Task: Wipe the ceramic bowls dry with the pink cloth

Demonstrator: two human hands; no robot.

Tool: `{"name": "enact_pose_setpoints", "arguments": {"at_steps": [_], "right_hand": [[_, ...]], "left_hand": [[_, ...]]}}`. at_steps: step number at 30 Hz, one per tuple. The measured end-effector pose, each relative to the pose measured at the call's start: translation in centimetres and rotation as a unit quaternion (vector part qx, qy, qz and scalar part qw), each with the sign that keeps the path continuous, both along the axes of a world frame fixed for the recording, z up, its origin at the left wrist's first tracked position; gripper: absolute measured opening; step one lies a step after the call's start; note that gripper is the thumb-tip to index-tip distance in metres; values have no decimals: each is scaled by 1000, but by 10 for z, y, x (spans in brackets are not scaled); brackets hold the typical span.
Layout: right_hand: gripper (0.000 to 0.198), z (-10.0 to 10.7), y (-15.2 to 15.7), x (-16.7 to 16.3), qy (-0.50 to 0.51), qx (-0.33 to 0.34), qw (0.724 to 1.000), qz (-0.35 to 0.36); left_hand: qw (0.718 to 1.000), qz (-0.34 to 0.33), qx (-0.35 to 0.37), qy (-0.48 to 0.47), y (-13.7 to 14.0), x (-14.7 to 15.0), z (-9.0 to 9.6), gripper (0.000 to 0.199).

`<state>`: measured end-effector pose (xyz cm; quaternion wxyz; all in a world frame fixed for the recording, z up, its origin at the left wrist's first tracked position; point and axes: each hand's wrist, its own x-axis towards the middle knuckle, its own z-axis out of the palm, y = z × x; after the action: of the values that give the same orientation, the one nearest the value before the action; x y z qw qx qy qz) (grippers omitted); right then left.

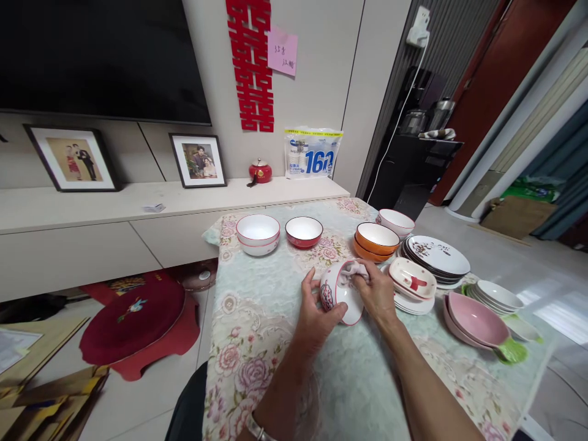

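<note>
Bowl [351, 302], probably rigid, slick, breakable: left fingers [338, 311] hold its walled rim, likely safest; right fingers [361, 281] grip crumpled cloth [351, 269].

A black television [101, 55] hangs above a pale cabinet [78, 254]

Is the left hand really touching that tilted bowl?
Touching. The head view shows the left hand holding the tilted bowl, its thumb over the rim and fingers against the outside.

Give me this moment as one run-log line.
left hand: holds flowered bowl, tilted | right hand: holds cloth at bowl's inside | nearby: red bowl, orange bowls
</note>
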<state>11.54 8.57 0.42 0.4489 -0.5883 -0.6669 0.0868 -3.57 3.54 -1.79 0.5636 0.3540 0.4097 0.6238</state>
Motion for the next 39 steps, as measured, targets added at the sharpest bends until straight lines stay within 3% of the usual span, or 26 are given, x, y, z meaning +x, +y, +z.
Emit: {"name": "enact_pose_setpoints", "arguments": {"at_steps": [6,11,16,19,22,26,29,32,35,37,39], "right_hand": [[38,12,-17,-12,-127,183,971,87],[38,15,-23,-23,-145,228,950,160],[43,10,-13,-20,-52,139,983,108],[39,4,-5,-14,46,10,997,64],[31,-2,0,-10,93,-111,988,48],[24,-6,1,-9,87,-133,987,29],[29,-3,-2,-10,87,-96,992,11],[32,2,-7,-10,23,27,999,18],[39,7,-14,-11,-94,179,976,77],[45,9,-17,-14,-136,223,958,118],[47,10,-18,-17,-135,224,955,139]], "left_hand": [[999,-29,27,-21,3,-11,4,80],[998,-3,32,55,3,-18,11,70],[991,36,35,126,2,-15,16,64],[993,57,20,101,3,-13,13,65],[996,79,1,48,5,-12,7,76],[998,67,5,1,8,-10,-3,88],[999,46,9,-26,9,-7,-7,92],[1000,14,15,-23,8,-7,-7,92],[1000,0,23,1,6,-10,-1,90],[1000,-6,28,5,4,-12,6,89],[1000,-4,23,5,3,-13,12,86]]}}
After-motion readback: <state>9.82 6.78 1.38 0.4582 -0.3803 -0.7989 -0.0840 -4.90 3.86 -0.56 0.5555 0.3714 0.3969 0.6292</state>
